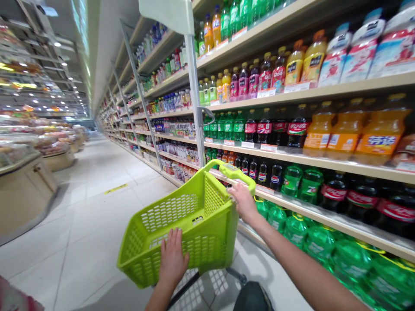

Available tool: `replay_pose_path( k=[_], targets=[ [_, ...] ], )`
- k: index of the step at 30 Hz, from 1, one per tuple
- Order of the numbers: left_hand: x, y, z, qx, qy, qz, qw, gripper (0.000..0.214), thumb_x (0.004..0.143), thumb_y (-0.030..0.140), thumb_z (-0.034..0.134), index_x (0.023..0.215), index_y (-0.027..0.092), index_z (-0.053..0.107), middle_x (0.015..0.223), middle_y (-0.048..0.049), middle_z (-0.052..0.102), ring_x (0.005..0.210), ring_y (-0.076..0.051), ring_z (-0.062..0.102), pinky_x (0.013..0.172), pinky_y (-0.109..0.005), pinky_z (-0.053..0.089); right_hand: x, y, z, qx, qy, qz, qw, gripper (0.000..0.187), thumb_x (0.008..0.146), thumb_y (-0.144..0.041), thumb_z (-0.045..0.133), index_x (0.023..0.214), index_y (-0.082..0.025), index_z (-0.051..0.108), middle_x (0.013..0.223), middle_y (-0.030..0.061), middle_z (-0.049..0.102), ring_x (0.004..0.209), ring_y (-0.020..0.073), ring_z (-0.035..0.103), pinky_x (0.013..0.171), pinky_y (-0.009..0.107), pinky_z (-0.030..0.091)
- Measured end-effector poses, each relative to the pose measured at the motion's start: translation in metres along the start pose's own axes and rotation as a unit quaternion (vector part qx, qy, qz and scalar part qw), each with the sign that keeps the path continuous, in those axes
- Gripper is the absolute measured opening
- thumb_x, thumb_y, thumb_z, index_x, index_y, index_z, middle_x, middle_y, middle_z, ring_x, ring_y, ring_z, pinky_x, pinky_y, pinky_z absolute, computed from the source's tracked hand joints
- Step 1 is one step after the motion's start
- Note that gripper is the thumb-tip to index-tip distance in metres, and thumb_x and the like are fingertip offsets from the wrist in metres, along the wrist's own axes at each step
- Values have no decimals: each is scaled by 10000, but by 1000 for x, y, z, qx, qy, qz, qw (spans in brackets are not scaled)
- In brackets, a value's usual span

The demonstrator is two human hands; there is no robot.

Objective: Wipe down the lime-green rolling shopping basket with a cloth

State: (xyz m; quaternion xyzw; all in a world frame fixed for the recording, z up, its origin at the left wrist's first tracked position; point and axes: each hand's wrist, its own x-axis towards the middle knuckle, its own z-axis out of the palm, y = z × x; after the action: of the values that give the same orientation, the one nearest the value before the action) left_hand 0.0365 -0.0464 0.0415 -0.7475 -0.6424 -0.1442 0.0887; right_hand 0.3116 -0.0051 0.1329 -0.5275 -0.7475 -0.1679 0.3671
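A lime-green plastic shopping cart (207,248) with perforated walls stands in front of me, turned at an angle to the shelves. Nothing lies in the visible part of its basket. My left hand (173,257) rests against the near side wall, fingers stretched out and pointing up to the rim. At the rear end, just below the push handle (238,172), my right hand (241,199) is closed on the cart's edge; its fingertips are partly hidden. Part of the dark wheel frame (184,287) shows below the basket.
Drink shelves (292,97) line the right side, packed with bottles; large green bottles (320,242) stand lowest, close to my right arm. A pale tiled aisle (97,216) stretches ahead. Display counters (26,190) full of goods border it on the left.
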Motion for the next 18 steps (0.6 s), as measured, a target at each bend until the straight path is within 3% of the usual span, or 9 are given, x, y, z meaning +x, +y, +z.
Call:
replay_pose_path(
  k=[3, 5, 8, 12, 14, 18],
  targets=[
    [0, -2, -2, 3, -3, 2, 1000, 577, 700, 149, 448, 1264, 67, 363, 1345, -133, 388, 1282, -253, 257, 1041, -449, 195, -19, -56, 32, 67, -71, -148, 984, 246, 821, -162, 475, 1039, -219, 573, 1065, 43, 582, 1100, 185, 442, 985, 370, 297],
    [1, -3, -2, 5, 0, 5, 1000, 574, 696, 144, 454, 1260, 78, 369, 1336, -134, 400, 1277, -249, 270, 1038, -445, 204, -23, -69, 36, 76, -103, -171, 977, 245, 827, -181, 481, 1051, -235, 564, 1102, 32, 568, 1129, 182, 422, 980, 368, 303],
    [0, -3, -2, 1, 1, 4, 1000, 578, 692, 138, 458, 1261, 90, 368, 1334, -132, 405, 1277, -244, 273, 1042, -439, 199, -11, -37, 12, 40, -98, -102, 989, 304, 823, -110, 442, 1067, -246, 562, 1135, 49, 554, 1135, 199, 420, 946, 403, 329],
    [1, -1, -3, -24, -9, -13, 1000, 582, 685, 141, 465, 1256, 78, 373, 1343, -140, 390, 1288, -247, 250, 1052, -442, 177, 6, 14, -18, -23, 3, 44, 999, 384, 785, -61, 422, 1126, -194, 537, 1176, 104, 523, 1166, 248, 389, 962, 477, 299],
    [5, 0, -6, -53, -21, -35, 998, 577, 661, 128, 479, 1230, 69, 401, 1328, -154, 405, 1285, -261, 255, 1052, -462, 166, 2, 6, -10, -3, 3, 33, 999, 387, 771, -49, 415, 1113, -172, 548, 1169, 112, 528, 1172, 239, 390, 991, 465, 283],
    [24, 14, -23, -212, -15, -99, 972, 507, 663, 136, 465, 1166, 72, 448, 1261, -168, 475, 1213, -270, 376, 1024, -482, 226, -20, -57, 34, 119, -71, -42, 990, 526, 691, 2, 436, 1193, -149, 478, 1247, 115, 476, 1205, 212, 373, 1024, 405, 287]
  ],
)
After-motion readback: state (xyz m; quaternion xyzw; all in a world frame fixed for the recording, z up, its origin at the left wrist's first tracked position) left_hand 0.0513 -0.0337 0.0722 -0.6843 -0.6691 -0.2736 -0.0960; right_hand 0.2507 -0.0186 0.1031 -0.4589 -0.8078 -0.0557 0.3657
